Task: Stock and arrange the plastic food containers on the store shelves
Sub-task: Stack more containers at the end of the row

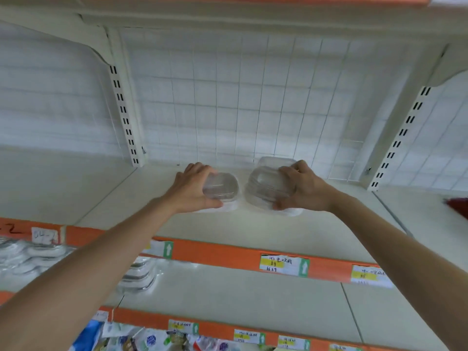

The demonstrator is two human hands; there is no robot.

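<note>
A: Why is each hand working its own stack?

B: I think she is setting two columns side by side. The left hand (193, 188) is curling its fingers (195, 169) round the shorter clear container stack (220, 190), and the right hand (302, 190) is gripping the taller container stack (268, 187), thumb low at the front.

A: Where are they sitting?

B: Both are resting on the upper shelf (278, 229), near the wire grid back (240, 97), just beside each other, probably leaving the front free for more.
</note>
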